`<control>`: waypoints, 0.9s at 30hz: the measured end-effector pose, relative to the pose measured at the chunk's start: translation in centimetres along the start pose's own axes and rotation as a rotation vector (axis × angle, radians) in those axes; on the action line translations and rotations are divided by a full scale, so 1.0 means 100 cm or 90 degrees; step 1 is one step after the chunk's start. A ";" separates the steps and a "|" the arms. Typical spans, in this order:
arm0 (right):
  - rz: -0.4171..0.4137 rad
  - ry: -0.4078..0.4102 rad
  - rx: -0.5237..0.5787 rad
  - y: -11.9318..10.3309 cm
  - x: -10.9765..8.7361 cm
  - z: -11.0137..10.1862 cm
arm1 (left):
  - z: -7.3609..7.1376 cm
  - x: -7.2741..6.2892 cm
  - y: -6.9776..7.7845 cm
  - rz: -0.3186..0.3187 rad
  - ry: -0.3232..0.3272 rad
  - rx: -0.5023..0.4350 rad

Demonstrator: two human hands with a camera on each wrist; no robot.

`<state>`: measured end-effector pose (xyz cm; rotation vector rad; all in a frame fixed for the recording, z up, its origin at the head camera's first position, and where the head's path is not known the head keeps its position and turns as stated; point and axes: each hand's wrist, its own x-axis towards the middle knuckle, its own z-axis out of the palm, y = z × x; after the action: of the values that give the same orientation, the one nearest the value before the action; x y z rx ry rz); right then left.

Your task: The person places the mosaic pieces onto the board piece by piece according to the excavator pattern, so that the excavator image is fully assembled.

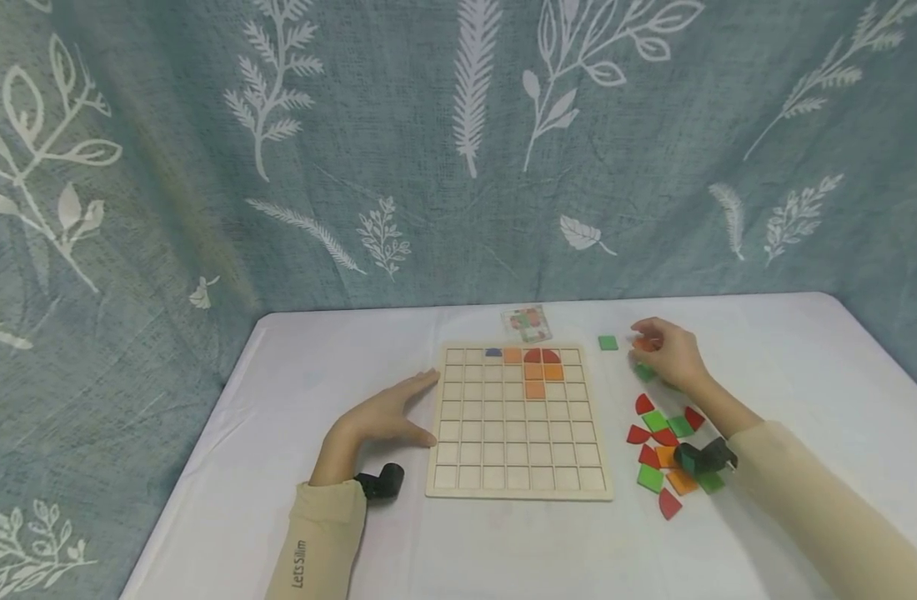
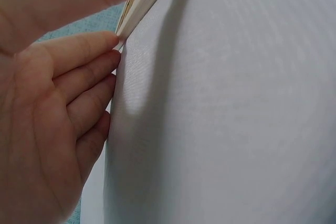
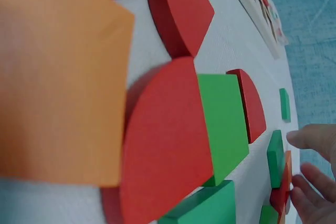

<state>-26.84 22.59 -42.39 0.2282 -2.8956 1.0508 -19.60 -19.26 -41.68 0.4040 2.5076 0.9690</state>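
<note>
My left hand (image 1: 387,412) rests at the left side of a pale wooden grid board (image 1: 518,492), thumb and fingers spread. In the left wrist view its straight fingers (image 2: 86,85) touch the board's edge (image 2: 152,1). My right hand (image 1: 672,354) reaches down at the far right of the table, beside a small orange-red piece (image 1: 644,343). The right wrist view shows its thumb apart from the bent fingers (image 3: 310,192), whose tips are right at a red piece (image 3: 281,195) and an orange one. Orange squares (image 1: 534,389), red quarter-rounds (image 1: 552,357) and a blue piece (image 1: 493,352) sit in the board's upper cells.
Right of the board lies a loose spread of red quarter-rounds (image 1: 669,504), green squares (image 1: 650,477) and orange squares (image 1: 682,482), partly under my right forearm. A lone green square (image 1: 608,342) and a patterned card (image 1: 528,323) lie farther back, before a leaf-print curtain (image 1: 428,208).
</note>
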 end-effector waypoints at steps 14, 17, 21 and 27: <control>0.014 0.010 -0.007 0.000 -0.001 0.006 | 0.002 0.001 -0.003 0.000 0.005 0.001; 0.013 0.026 -0.008 0.000 -0.004 0.006 | 0.002 0.001 -0.002 -0.001 0.004 0.002; -0.006 0.049 -0.001 0.000 -0.006 0.007 | 0.001 0.001 -0.001 -0.003 0.005 0.003; -0.021 0.040 0.017 0.003 -0.006 0.006 | 0.001 0.002 -0.003 0.000 0.005 0.008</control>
<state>-26.25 22.49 -43.06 0.2392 -2.8137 1.0707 -19.73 -19.33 -41.95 0.4048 2.5225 0.9568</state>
